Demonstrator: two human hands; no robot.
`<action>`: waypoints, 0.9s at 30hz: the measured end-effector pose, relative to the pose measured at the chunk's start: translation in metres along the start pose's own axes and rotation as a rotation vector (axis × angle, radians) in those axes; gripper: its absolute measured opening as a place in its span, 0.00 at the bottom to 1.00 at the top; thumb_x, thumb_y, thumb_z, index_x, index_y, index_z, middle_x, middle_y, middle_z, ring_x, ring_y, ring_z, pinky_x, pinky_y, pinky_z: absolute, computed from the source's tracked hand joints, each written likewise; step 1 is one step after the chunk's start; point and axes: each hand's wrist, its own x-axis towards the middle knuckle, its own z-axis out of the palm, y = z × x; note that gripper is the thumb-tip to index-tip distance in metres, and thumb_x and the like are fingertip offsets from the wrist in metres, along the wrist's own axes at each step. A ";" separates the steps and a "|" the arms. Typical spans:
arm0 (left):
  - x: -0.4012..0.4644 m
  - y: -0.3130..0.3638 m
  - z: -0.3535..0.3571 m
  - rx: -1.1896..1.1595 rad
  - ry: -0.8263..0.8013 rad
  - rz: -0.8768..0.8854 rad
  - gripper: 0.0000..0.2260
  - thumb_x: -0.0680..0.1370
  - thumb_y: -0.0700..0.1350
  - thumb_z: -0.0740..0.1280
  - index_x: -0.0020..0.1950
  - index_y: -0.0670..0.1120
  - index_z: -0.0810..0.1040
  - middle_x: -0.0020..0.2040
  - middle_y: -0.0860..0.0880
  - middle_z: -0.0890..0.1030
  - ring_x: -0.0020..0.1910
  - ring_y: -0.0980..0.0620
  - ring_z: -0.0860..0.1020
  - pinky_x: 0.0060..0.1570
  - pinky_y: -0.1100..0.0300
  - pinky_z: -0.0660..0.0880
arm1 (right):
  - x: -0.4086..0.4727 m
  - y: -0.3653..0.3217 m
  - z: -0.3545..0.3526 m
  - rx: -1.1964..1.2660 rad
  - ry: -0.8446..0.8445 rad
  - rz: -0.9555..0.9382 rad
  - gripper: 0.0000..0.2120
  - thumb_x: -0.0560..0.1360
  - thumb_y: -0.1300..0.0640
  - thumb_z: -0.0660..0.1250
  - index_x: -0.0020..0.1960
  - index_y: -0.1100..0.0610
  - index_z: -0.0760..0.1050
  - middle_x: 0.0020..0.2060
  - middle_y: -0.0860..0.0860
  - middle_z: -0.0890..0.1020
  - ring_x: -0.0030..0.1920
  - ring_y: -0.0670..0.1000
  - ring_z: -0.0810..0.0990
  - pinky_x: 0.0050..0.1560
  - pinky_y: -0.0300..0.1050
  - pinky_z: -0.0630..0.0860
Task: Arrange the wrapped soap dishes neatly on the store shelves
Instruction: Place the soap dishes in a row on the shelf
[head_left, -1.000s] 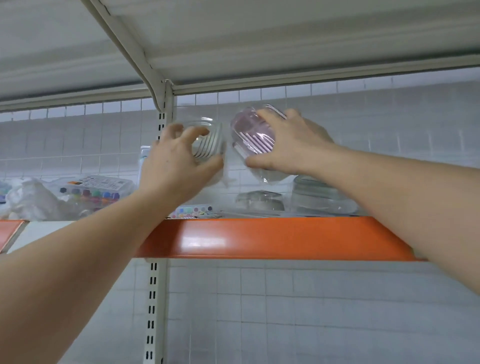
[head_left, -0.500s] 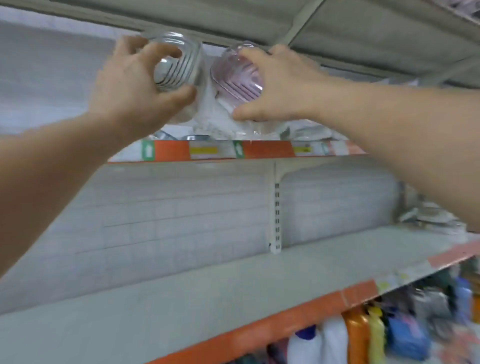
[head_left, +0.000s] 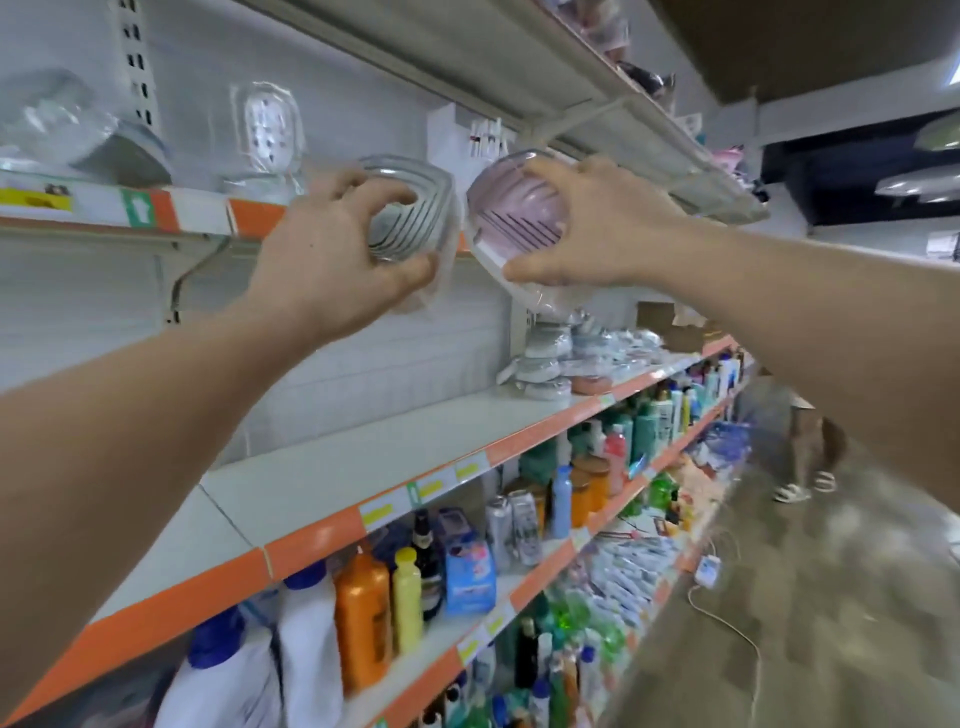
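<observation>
Both wrapped dishes are now held lower, off the upper shelf (head_left: 197, 210) and out in front of its edge. The left hand (head_left: 332, 249) grips the clear dish (head_left: 410, 208); the right hand (head_left: 597, 223) grips the pink dish (head_left: 514, 213) just beside it. More wrapped dishes (head_left: 267, 130) stand on that shelf. Bottles (head_left: 363, 618) crowd the lower shelves.

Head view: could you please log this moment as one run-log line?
left hand: grips clear soap dish | right hand: grips pink soap dish | both dishes: held off the shelves | middle shelf: bare stretch below
</observation>
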 end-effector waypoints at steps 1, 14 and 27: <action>0.006 0.006 0.019 -0.008 -0.011 0.015 0.29 0.67 0.61 0.66 0.66 0.52 0.73 0.69 0.45 0.67 0.68 0.46 0.68 0.67 0.57 0.62 | 0.001 0.017 0.006 -0.002 -0.001 0.021 0.42 0.66 0.39 0.70 0.74 0.46 0.55 0.68 0.59 0.65 0.65 0.62 0.69 0.60 0.50 0.68; 0.117 -0.040 0.276 -0.187 -0.130 -0.071 0.25 0.71 0.58 0.68 0.66 0.55 0.72 0.71 0.51 0.64 0.69 0.49 0.65 0.65 0.57 0.62 | 0.125 0.174 0.172 -0.010 -0.078 0.201 0.44 0.64 0.38 0.71 0.74 0.46 0.54 0.63 0.58 0.66 0.60 0.62 0.72 0.60 0.55 0.73; 0.157 -0.091 0.529 -0.097 -0.361 -0.303 0.24 0.73 0.57 0.67 0.67 0.55 0.70 0.70 0.50 0.63 0.66 0.45 0.67 0.61 0.54 0.66 | 0.237 0.325 0.381 0.162 -0.238 0.244 0.44 0.64 0.42 0.74 0.74 0.47 0.57 0.66 0.58 0.64 0.62 0.60 0.71 0.62 0.52 0.72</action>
